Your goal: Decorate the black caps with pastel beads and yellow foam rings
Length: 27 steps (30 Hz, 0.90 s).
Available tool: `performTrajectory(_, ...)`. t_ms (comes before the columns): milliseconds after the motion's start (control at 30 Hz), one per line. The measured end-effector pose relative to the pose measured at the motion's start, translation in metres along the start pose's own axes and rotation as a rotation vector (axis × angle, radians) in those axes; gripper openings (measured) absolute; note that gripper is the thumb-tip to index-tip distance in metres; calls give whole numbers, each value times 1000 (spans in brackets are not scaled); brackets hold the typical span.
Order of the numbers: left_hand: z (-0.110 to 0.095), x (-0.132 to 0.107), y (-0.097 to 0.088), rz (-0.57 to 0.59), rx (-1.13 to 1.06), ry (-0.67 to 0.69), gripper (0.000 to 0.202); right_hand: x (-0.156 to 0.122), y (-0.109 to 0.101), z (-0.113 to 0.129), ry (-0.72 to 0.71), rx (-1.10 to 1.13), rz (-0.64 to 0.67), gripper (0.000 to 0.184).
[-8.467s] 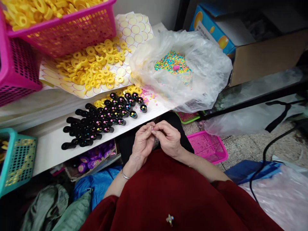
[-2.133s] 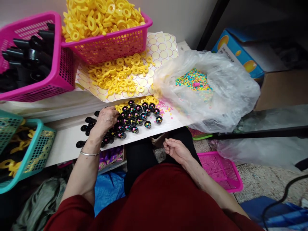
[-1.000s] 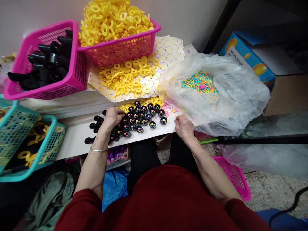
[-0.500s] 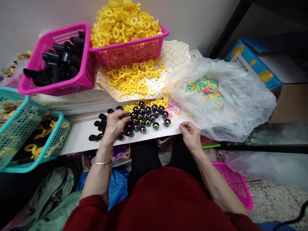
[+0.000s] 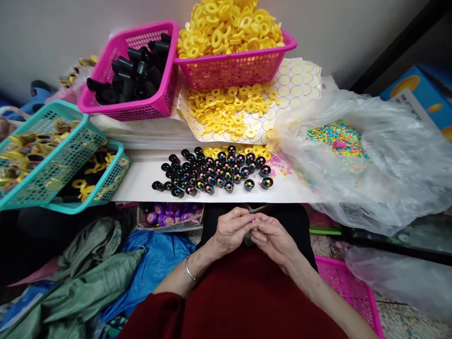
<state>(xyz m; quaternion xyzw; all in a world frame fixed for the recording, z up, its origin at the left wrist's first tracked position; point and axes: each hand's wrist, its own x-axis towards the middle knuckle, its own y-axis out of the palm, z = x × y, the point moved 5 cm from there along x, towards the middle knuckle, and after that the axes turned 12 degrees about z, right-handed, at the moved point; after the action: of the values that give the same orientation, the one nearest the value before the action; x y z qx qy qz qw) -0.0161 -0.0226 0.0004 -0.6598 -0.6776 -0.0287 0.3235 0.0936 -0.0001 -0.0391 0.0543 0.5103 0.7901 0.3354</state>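
Observation:
Above my lap, in front of the board's edge, my left hand [image 5: 233,229] and my right hand [image 5: 274,236] meet at the fingertips. Pinched between them is a small pink piece [image 5: 254,221], mostly covered by the fingers. Beyond my hands, several black cups [image 5: 229,186] stand close together on the white board [image 5: 289,194], many with coloured beads inside. Loose pink and yellow beads [image 5: 278,167] lie to the right of the cups. A row of yellow ring parts [image 5: 263,151] sits just behind them.
A pink basket [image 5: 169,96] holds black tubes; another pink basket [image 5: 233,70] is heaped with yellow rings. Teal baskets [image 5: 83,134] stand at left. An open plastic bag [image 5: 395,179] of coloured beads lies at right. Purple round items [image 5: 169,215] sit in a box below.
My left hand has left the black cups and come down toward my lap. My right hand has drawn back from the board's edge, and both now meet. The view has shifted.

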Motion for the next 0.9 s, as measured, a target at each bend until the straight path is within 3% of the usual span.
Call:
performTrajectory(200,3,-3,-11,-53,-62,-70,19,6,9,-3,12,-35,-40,10)
performTrajectory(367,22,-6,-15,-82,-491,-340,11,8,19,2,-18,-85,-65,13)
performTrajectory(467,27,-6,-13,-94,-643,-380,13,9,22,5,-40,-99,-73,15)
performTrajectory(700,28,-6,-11,-74,-599,-341,19,8,23,7,-55,-118,-122,15)
performTrajectory(900,25,-4,-10,-64,-386,-230,21,7,20,8,-80,-167,-179,15)
